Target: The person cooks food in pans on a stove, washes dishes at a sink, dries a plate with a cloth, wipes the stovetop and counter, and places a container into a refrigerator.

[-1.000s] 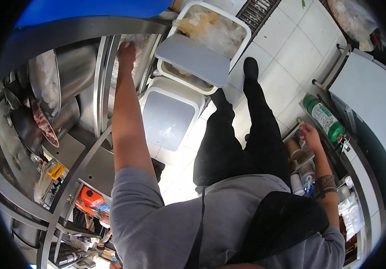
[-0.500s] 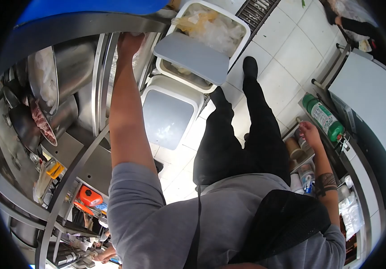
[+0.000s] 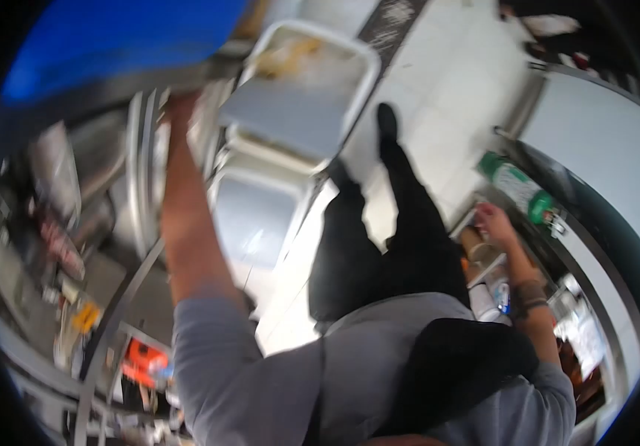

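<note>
Motion blurs the whole head view. My left hand [image 3: 181,106] reaches out at the upper left, beside a metal frame [image 3: 140,160] and under the edge of a blue surface [image 3: 127,44]; its fingers are smeared and mostly hidden. At the right, my right hand [image 3: 489,218] is at the end of an open drawer or shelf of containers, near a green bottle [image 3: 517,186]. Its fingers are curled together, and what they may hold is too small to tell. A brown-topped cup [image 3: 473,244] stands just below it.
Two white bins with grey lids, an upper one [image 3: 283,108] holding plastic bags and a lower one [image 3: 254,219], stand left of my legs. Raw meat [image 3: 62,249] lies among metal pans at the far left. A white-topped unit [image 3: 595,137] is at the right.
The view has shifted and blurred, so most things sit further left and lower. The person's dark leg seen at the upper right has changed position. Both my hands remain near the same places.
</note>
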